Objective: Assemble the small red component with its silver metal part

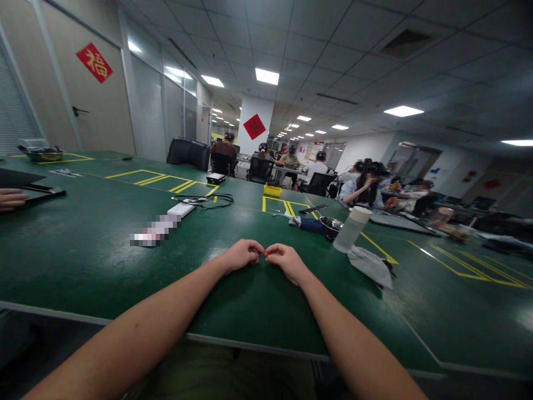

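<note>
Both my hands meet over the green table point(233, 294), fingertips almost touching. My left hand point(244, 255) is closed in a pinch; a little dark reddish thing shows at its fingertips, too small to name. Between the thumb and fingers of my right hand point(285, 261) is a small orange piece point(267, 254), its kind unclear. My forearms reach in from the two lower corners.
To the right stand a frosted bottle point(352, 230), a grey pouch point(370, 265) and a metal bowl point(332, 226). A white power strip point(181, 209) with black cable lies left. Another person's hand point(11, 200) rests at far left; a yellow box point(272, 190) sits farther back.
</note>
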Action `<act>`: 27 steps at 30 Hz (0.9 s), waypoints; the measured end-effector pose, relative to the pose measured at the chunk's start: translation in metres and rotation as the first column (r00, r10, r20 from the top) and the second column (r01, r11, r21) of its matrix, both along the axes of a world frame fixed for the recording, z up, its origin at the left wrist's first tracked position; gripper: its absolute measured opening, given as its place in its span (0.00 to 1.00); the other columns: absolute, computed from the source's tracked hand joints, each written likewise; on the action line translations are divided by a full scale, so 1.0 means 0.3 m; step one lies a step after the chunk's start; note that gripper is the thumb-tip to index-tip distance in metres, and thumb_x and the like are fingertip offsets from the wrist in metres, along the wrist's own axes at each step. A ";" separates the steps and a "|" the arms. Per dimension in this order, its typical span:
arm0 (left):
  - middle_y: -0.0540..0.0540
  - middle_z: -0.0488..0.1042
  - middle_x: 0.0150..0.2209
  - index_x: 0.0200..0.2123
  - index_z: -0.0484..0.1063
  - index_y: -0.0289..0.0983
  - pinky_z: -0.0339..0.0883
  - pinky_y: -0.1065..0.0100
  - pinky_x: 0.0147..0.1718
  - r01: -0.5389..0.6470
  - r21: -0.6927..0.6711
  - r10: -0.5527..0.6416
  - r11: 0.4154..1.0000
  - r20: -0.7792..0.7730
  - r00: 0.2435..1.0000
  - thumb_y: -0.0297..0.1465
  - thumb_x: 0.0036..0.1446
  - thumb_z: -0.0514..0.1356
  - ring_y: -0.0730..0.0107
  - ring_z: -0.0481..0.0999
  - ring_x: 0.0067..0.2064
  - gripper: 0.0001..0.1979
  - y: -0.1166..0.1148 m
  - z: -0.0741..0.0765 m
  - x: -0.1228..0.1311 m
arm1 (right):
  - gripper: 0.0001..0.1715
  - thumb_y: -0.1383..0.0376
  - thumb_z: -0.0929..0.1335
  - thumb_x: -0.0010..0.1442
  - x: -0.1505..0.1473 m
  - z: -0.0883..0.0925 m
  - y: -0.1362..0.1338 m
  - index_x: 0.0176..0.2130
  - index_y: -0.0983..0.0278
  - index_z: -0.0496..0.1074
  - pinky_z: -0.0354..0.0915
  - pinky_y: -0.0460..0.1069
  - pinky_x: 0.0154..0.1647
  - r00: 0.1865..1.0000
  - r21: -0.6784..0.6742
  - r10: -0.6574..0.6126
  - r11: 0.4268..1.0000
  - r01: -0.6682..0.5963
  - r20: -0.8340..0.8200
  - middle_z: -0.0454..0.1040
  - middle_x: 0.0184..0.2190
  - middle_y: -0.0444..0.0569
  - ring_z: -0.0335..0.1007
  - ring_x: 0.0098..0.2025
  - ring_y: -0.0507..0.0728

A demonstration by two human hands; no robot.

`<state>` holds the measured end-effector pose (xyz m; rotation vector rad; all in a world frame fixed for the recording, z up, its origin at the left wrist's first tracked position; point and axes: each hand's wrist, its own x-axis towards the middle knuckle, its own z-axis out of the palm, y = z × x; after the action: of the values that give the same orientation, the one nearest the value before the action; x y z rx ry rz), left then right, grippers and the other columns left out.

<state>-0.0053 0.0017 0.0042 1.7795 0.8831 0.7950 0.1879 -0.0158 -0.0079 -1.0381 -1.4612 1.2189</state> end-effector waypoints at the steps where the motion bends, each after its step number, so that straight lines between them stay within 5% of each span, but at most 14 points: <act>1: 0.48 0.74 0.28 0.37 0.72 0.33 0.65 0.73 0.27 -0.006 -0.034 0.007 0.999 0.027 1.000 0.22 0.46 0.56 0.75 0.72 0.26 0.13 -0.003 0.002 0.003 | 0.11 0.70 0.72 0.42 0.000 -0.001 0.002 0.31 0.66 0.73 0.67 0.48 0.34 1.000 -0.007 -0.012 1.000 0.012 -0.007 0.76 0.27 0.46 0.72 0.28 0.52; 5: 0.49 0.74 0.25 0.34 0.68 0.33 0.68 0.72 0.28 -0.019 -0.126 0.033 0.992 0.111 0.993 0.22 0.47 0.57 0.73 0.74 0.26 0.09 -0.012 0.008 0.012 | 0.11 0.67 0.73 0.43 -0.001 0.003 0.003 0.30 0.66 0.73 0.69 0.51 0.38 0.997 -0.026 -0.054 0.998 0.052 -0.058 0.76 0.25 0.47 0.74 0.31 0.55; 17: 0.47 0.76 0.27 0.30 0.69 0.33 0.66 0.73 0.27 -0.045 0.009 0.044 0.999 0.090 0.995 0.25 0.44 0.63 0.72 0.75 0.28 0.07 -0.009 0.012 0.003 | 0.11 0.62 0.74 0.45 0.007 0.011 -0.004 0.29 0.66 0.73 0.65 0.47 0.29 0.999 0.074 -0.030 0.997 0.027 0.041 0.75 0.24 0.47 0.70 0.25 0.52; 27: 0.48 0.76 0.26 0.29 0.69 0.33 0.66 0.73 0.26 -0.009 -0.043 0.012 0.999 0.086 0.996 0.27 0.44 0.64 0.73 0.75 0.26 0.08 -0.026 0.023 0.009 | 0.12 0.62 0.74 0.45 0.005 0.008 -0.003 0.29 0.66 0.73 0.63 0.47 0.29 0.998 0.070 -0.034 0.997 0.029 0.060 0.74 0.23 0.45 0.68 0.24 0.52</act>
<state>-0.0025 -0.0061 0.0113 1.6921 0.8473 0.8474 0.1895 -0.0167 -0.0054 -1.0562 -1.5177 1.1156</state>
